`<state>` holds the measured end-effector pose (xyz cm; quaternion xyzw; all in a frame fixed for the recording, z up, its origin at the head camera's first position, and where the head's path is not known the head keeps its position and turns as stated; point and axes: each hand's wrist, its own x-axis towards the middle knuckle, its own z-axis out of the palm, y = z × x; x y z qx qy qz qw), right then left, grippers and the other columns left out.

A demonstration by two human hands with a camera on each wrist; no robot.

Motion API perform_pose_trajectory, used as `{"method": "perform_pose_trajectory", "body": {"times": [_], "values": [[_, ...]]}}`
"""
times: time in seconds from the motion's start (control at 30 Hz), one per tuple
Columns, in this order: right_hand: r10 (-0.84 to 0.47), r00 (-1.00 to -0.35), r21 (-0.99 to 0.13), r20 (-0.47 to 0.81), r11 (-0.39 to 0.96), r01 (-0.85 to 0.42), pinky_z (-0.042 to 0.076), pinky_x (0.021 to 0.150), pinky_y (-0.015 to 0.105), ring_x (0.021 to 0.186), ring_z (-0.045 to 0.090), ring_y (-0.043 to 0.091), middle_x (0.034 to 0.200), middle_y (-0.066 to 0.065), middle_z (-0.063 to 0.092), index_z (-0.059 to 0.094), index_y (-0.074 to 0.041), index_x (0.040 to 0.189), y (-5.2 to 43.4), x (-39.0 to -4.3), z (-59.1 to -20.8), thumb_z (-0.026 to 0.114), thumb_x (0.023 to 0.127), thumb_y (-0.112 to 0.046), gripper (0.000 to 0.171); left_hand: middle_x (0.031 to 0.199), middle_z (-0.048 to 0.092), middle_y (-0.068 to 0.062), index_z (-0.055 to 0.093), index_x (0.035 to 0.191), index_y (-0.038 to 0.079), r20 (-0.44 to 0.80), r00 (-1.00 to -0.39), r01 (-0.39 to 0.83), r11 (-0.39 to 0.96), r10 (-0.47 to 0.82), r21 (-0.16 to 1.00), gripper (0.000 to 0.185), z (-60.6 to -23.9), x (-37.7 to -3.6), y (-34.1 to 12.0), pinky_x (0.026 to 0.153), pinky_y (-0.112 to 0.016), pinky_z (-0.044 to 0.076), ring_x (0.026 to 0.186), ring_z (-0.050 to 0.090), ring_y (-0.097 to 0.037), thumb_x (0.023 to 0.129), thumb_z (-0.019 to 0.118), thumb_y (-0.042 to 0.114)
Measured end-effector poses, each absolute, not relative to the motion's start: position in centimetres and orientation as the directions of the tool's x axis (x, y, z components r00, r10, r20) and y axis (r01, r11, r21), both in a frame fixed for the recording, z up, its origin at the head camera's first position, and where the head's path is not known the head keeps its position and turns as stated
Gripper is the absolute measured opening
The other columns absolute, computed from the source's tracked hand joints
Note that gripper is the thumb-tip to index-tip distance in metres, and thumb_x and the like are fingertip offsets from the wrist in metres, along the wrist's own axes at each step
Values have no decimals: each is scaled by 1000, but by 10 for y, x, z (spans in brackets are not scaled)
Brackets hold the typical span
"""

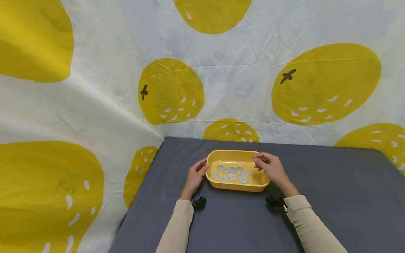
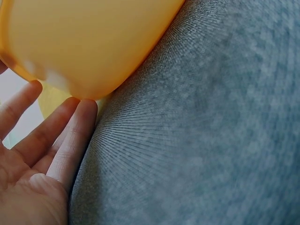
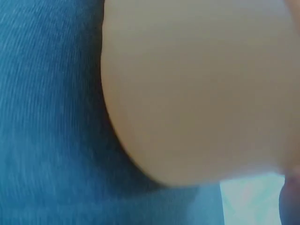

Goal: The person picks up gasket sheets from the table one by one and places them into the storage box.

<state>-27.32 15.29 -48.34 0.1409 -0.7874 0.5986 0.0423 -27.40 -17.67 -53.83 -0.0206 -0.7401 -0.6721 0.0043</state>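
Observation:
A yellow plastic tray (image 1: pixel 218 185) with rounded corners stands on the dark grey cloth. Several flat silver washers (image 1: pixel 232 176) lie spread across its floor, some overlapping near the far side. My left hand (image 1: pixel 194 178) holds the tray's left end, thumb at the rim and fingers against the outer wall. In the left wrist view, fingertips (image 2: pixel 86 107) meet the low part of that wall. Over the tray's right end is my right hand (image 1: pixel 269 168), its fingers bent and thumb close to the index fingertip. I cannot tell whether a washer is between them.
Grey cloth (image 1: pixel 332 196) covers the table around the tray. A white curtain (image 1: pixel 227 88) printed with big yellow fruit hangs behind the table and along its left side. Each wrist wears a black camera band (image 1: pixel 198 203).

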Motion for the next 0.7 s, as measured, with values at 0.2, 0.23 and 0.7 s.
{"method": "perform_pose_trajectory", "body": {"times": [0.2,0.23,0.7], "values": [[-79,-958,-957,278,68,-283,57,61,24,66,64,14,76,-3,71,62,18,116,166,-264,-482,65,101,-12,34,137,66,-11,62,143,19,26,-999,28,118,19,993,42,-537,-273,-177,92,-34,60,120,66,-24,103,64,31],[-68,-959,-959,275,59,-279,57,61,23,66,64,13,76,-4,70,61,19,116,168,-263,-481,65,101,-11,33,137,66,-11,62,143,19,24,-1000,26,117,19,993,42,-538,-273,-177,92,-34,60,120,66,-24,103,64,31],[35,-959,-946,281,175,-271,57,62,23,65,65,13,76,-6,71,71,2,111,209,-249,-468,67,100,-14,20,137,65,-13,61,143,19,29,-999,32,105,26,994,43,-535,-271,-176,91,-32,60,120,66,-28,103,64,31]]}}
